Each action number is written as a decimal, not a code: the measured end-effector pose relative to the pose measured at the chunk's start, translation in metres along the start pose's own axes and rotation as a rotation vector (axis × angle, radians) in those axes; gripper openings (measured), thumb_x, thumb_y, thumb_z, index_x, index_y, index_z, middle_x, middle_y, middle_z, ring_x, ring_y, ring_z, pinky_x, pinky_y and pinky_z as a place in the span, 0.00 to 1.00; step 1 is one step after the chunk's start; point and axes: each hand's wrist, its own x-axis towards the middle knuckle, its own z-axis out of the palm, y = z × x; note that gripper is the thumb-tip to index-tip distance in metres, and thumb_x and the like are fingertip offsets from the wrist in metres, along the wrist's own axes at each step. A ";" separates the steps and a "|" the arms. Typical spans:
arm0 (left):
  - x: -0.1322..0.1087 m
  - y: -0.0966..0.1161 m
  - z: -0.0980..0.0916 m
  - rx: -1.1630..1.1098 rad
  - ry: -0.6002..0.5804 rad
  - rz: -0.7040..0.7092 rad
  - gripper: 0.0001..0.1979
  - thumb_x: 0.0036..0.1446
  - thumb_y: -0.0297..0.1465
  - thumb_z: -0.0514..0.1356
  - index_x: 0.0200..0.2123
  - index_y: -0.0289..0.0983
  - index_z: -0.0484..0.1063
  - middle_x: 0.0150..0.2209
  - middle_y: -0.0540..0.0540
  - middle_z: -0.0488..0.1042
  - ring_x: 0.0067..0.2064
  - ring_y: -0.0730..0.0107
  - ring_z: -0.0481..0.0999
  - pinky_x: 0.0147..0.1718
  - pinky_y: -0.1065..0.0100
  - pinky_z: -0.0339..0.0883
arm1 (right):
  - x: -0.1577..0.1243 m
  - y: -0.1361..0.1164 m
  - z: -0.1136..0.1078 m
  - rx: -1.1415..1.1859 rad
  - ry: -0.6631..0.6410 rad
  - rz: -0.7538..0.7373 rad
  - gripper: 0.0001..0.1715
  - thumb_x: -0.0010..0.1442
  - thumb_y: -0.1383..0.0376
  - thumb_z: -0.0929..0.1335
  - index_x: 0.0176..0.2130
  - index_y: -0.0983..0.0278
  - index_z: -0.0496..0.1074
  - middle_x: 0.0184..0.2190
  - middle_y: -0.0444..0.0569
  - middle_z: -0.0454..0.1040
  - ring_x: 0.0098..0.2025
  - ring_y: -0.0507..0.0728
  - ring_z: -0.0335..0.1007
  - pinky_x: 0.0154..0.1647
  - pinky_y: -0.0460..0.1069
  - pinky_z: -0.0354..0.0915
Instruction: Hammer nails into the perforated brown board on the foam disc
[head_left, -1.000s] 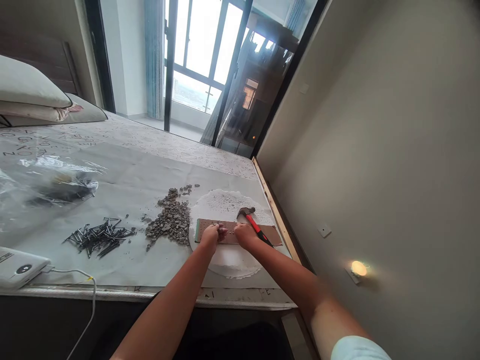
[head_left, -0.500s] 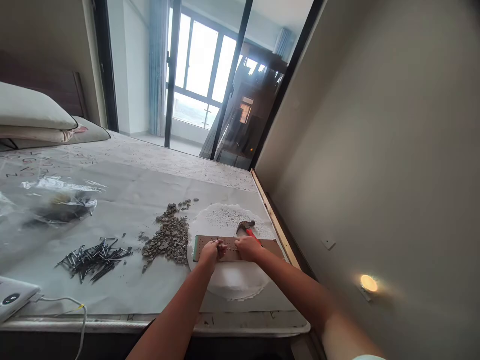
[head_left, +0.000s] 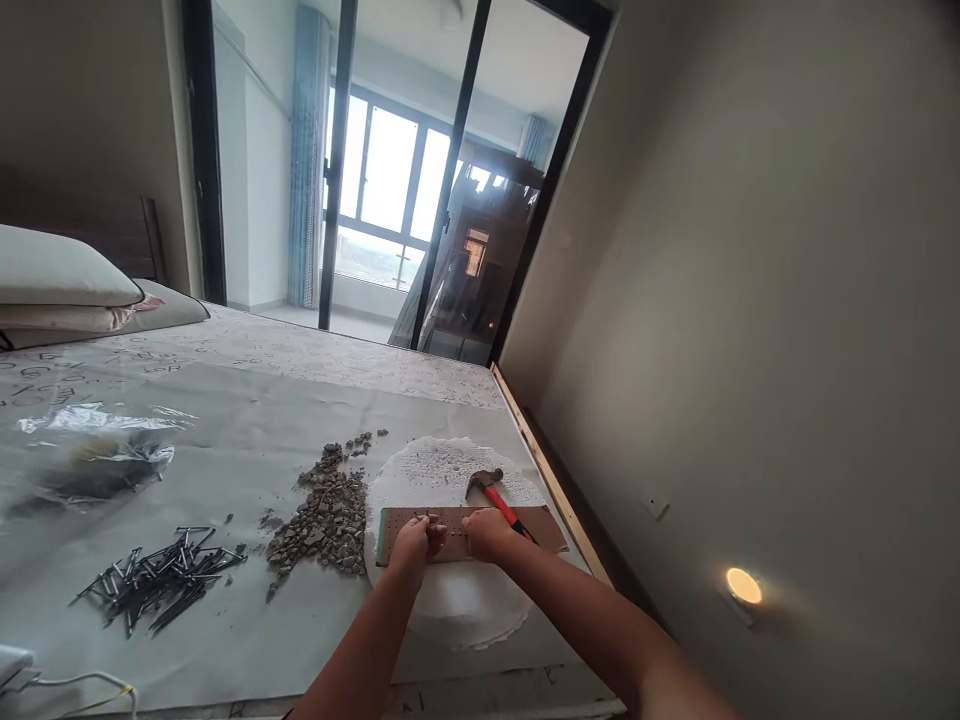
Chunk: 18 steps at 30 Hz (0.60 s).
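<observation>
A brown board [head_left: 551, 530] with rows of small holes and a green left edge lies across a round white foam disc [head_left: 457, 600]. My left hand [head_left: 414, 545] is closed over the board's left part, with thin dark nails poking out at its fingertips. My right hand [head_left: 489, 535] is pinched against the board's middle beside small pale dots in a row; what its fingertips hold is hidden. Just behind the right hand rests a claw hammer [head_left: 501, 503] with a red and black handle, its head on the disc and its handle over the board.
Left of the disc lies a heap of grey gravel [head_left: 330, 520]. A pile of long nails [head_left: 161, 580] is further left, with a clear plastic bag [head_left: 105, 465] behind it. A white cable [head_left: 82, 680] runs at the lower left. The wooden rail [head_left: 551, 480] and wall border the right.
My view has tilted up, so the board, hammer and piles sit lower in the picture. Both hands stay over the board at nearly the same places.
</observation>
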 end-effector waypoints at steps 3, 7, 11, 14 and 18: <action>0.001 0.001 0.000 0.003 0.001 -0.008 0.05 0.56 0.32 0.56 0.32 0.35 0.67 0.16 0.49 0.70 0.17 0.73 0.69 0.19 0.73 0.60 | 0.000 0.002 0.000 -0.024 -0.024 -0.040 0.18 0.62 0.61 0.65 0.49 0.66 0.67 0.47 0.52 0.70 0.45 0.57 0.69 0.44 0.56 0.68; 0.002 0.003 -0.002 0.007 -0.050 -0.008 0.11 0.53 0.37 0.59 0.34 0.36 0.68 0.17 0.49 0.70 0.17 0.72 0.70 0.19 0.73 0.60 | 0.004 0.005 0.002 -0.048 -0.023 -0.075 0.17 0.62 0.61 0.65 0.49 0.65 0.67 0.47 0.52 0.70 0.45 0.57 0.69 0.44 0.56 0.68; 0.004 0.001 -0.003 0.002 -0.036 0.007 0.08 0.54 0.35 0.58 0.32 0.35 0.68 0.16 0.50 0.69 0.17 0.73 0.69 0.19 0.74 0.60 | 0.009 0.005 0.001 -0.066 -0.009 -0.111 0.15 0.62 0.60 0.65 0.46 0.65 0.70 0.45 0.52 0.73 0.44 0.56 0.70 0.44 0.55 0.68; 0.006 0.000 -0.005 0.003 -0.012 0.006 0.05 0.54 0.32 0.58 0.30 0.35 0.67 0.16 0.49 0.70 0.17 0.74 0.70 0.19 0.74 0.60 | 0.011 0.005 -0.002 -0.074 0.012 -0.148 0.13 0.59 0.62 0.66 0.43 0.65 0.73 0.43 0.55 0.76 0.45 0.60 0.72 0.43 0.52 0.67; 0.009 -0.001 -0.006 0.005 -0.004 -0.005 0.04 0.55 0.30 0.56 0.30 0.36 0.66 0.16 0.50 0.70 0.17 0.74 0.70 0.19 0.74 0.60 | 0.013 0.004 -0.008 -0.080 0.027 -0.188 0.15 0.55 0.64 0.66 0.42 0.66 0.74 0.41 0.57 0.78 0.43 0.62 0.74 0.39 0.50 0.68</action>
